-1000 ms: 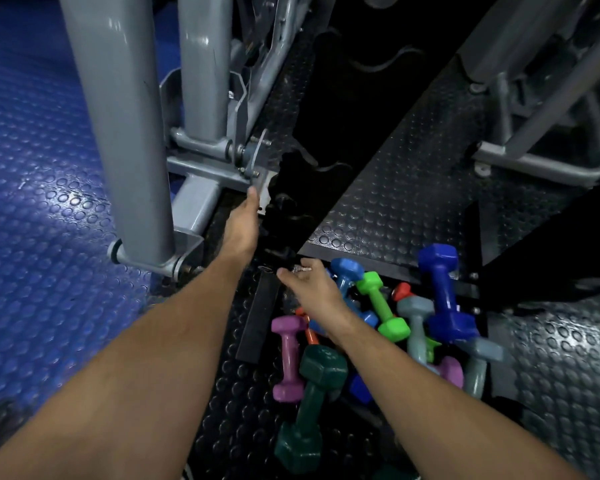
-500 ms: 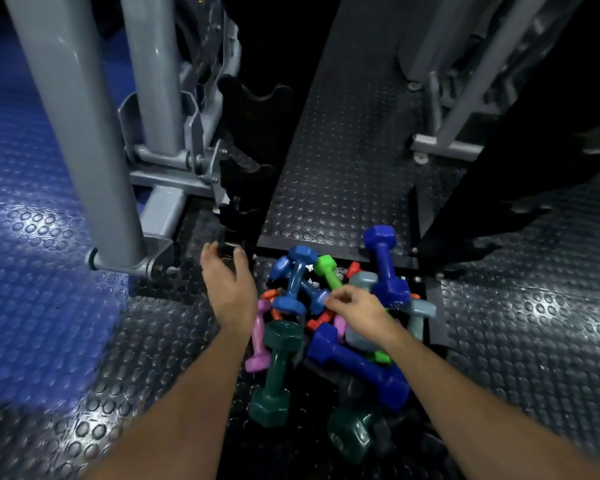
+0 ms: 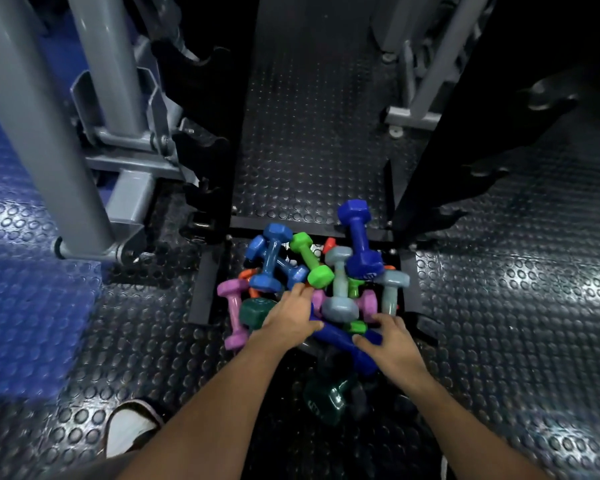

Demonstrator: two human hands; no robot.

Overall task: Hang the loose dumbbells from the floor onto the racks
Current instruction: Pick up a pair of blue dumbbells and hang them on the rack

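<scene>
Reaching into the dumbbell pile [image 3: 312, 289].
Left hand [image 3: 290, 315] and right hand [image 3: 390, 341], fingers spread, both touching the dark blue dumbbell [image 3: 340, 336] at the pile's near edge.

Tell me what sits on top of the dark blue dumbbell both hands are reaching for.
The left hand and right hand already touch the dark blue dumbbell, so nothing separates them from it. A grey dumbbell and a small green dumbbell seem to lie across its far part and may shift on lifting.
</scene>
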